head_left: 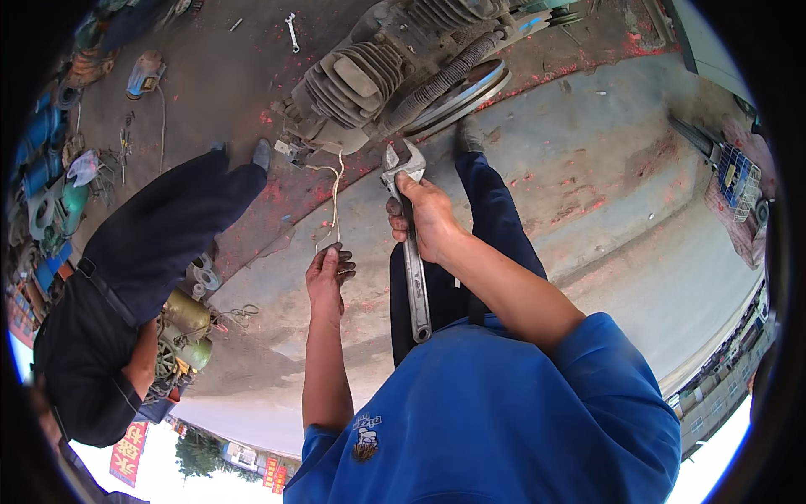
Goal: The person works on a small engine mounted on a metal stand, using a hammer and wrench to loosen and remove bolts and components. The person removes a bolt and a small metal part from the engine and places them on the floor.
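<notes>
My right hand point(424, 214) is wrapped round the handle of a large adjustable wrench point(415, 281), its jaws upward and its handle end near my blue shirt. Thumb and fingers of my left hand point(329, 273) pinch the lower end of thin pale wires point(337, 202). Those wires run up to a dirty finned machine point(353, 88), which looks like a motor or compressor. Its ribbed hose point(445, 80) and a pulley wheel point(466, 97) are beyond the wrench. The wrench jaws are apart from the machine and grip nothing.
A person in dark clothes point(159, 210) stands at the left. On the ground lie a small wrench point(292, 34) and a corded power tool point(146, 74). Motors and parts point(189, 323) crowd the left side. A cart or cycle with a blue basket point(739, 181) is at the far right.
</notes>
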`<state>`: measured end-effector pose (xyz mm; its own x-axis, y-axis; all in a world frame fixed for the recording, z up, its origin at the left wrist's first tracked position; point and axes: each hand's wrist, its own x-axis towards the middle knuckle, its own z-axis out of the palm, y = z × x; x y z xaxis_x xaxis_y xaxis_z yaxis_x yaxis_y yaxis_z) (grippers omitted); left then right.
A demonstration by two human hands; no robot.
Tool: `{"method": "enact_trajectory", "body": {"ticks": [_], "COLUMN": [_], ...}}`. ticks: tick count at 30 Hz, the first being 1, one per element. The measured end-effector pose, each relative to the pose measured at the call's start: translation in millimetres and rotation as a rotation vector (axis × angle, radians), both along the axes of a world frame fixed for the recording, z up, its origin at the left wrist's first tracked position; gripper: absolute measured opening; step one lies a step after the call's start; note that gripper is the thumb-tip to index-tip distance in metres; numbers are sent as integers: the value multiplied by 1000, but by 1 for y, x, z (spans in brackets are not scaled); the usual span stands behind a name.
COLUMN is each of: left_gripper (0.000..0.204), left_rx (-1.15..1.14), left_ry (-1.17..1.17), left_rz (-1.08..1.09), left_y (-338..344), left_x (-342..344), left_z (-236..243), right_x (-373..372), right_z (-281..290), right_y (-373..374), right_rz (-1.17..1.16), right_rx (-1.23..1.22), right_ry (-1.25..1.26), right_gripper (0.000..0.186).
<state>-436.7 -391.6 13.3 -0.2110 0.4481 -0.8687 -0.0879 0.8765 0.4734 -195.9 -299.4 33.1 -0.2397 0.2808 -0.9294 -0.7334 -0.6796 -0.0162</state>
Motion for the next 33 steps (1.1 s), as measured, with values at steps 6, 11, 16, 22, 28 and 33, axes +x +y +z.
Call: {"method": "enact_trajectory", "body": {"ticks": [6,11,16,22,28,33], "left_gripper": [32,33,34,35,30,31], "left_rx": [-221,-374,-360,-258,-266,-265], "left_ry": [82,101,116,77,83,85], "left_rz": [-256,-268,-259,-232,-189,-203], "left_y": [-83,-121,-126,-124,-138,-153], "left_x": [-2,-1,-2,-6,-17,-30], "left_z": [-68,-82,-87,-92,-95,-94], "right_x": [67,91,92,75,40,-10], "right_z": [-52,-83,-89,-91,-60,-18], "right_y": [13,26,29,33,23,34], "right_rz": [287,463,513,463,207,-122], "right_rx": [275,401,432,474,281,24], "right_ry": [157,218,220,183,124,-1], "right_gripper": [24,29,30,30,32,33]}}
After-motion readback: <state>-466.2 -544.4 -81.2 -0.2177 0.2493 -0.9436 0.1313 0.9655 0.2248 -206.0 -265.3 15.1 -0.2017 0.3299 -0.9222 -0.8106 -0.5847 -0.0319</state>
